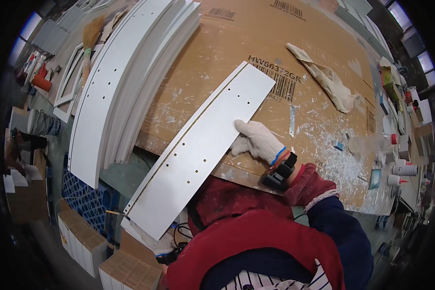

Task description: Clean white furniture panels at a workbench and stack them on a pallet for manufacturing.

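Note:
A long white panel [198, 150] with drilled holes and a groove along one edge lies slantwise in front of me, its far end over the cardboard. My right hand [258, 140], in a white knit glove, grips its right edge, thumb on top and fingers curled beside and beneath. My left hand [152, 239], also gloved, is at the near end, mostly hidden under the panel; it appears to support that end. A thin stick with a yellowish tip [113, 212] pokes out beside that end; I cannot tell whether my left hand holds it.
Similar white panels [116, 72] stand stacked at the left of the cardboard-covered table [217, 43]. A loose cloth glove [326, 79] and a metal strip [292, 121] lie to the right. Bottles [404, 169] line the right side. A blue plastic pallet [89, 198] sits lower left.

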`<state>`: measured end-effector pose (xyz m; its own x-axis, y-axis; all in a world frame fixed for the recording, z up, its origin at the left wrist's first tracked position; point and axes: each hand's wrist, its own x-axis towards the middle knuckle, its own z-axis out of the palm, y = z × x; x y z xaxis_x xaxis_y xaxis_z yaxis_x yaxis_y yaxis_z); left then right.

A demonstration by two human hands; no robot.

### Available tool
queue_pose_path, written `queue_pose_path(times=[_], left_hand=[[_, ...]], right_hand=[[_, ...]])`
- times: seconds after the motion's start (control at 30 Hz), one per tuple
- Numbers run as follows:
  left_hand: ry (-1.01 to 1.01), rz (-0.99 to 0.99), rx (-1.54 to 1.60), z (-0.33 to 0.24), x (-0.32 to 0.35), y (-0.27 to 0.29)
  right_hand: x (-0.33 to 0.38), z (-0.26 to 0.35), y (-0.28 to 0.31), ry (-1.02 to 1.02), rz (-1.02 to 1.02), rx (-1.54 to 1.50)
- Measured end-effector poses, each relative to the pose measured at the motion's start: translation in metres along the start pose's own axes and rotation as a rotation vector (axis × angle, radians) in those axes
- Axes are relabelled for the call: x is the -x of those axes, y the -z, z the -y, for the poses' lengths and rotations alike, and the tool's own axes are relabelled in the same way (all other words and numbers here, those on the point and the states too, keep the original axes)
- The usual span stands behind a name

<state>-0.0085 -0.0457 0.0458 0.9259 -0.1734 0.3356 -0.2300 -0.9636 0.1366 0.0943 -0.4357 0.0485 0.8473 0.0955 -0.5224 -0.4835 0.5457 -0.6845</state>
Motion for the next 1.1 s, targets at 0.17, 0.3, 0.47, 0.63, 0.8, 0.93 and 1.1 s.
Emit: queue_pose_path(times=[0.17,0.3,0.47,0.63,0.8,0.93,1.1], left_hand=[[0.271,0.024,0.625,0.039,0.062,-0.042],[0.887,0.096,1.483,0.010,0.044,-0.031],[0.814,0.065,1.216,-0.009,0.021,-0.025],[1.285,0.014,1.629,-0.006,0.024,-0.030],[1.503,-0.091,1.808,-0.002,0.033,-0.044],[1.473,-0.101,1.838,-0.012,0.026,-0.034],[1.448,-0.055,1.757,-0.019,0.005,-0.030]], right_hand=[[0.043,0.014,-0.042,0.294,-0.060,1.632],[0.027,-0.004,-0.083,0.930,0.465,1.351],[-0.013,-0.061,-0.090,1.042,0.710,1.676],[-0.043,-0.026,-0.053,0.921,0.530,1.875],[-0.077,0.054,0.014,0.513,0.036,2.263],[-0.091,0.104,0.051,0.419,-0.388,2.102],[-0.076,0.156,0.139,0.270,-1.043,1.757]])
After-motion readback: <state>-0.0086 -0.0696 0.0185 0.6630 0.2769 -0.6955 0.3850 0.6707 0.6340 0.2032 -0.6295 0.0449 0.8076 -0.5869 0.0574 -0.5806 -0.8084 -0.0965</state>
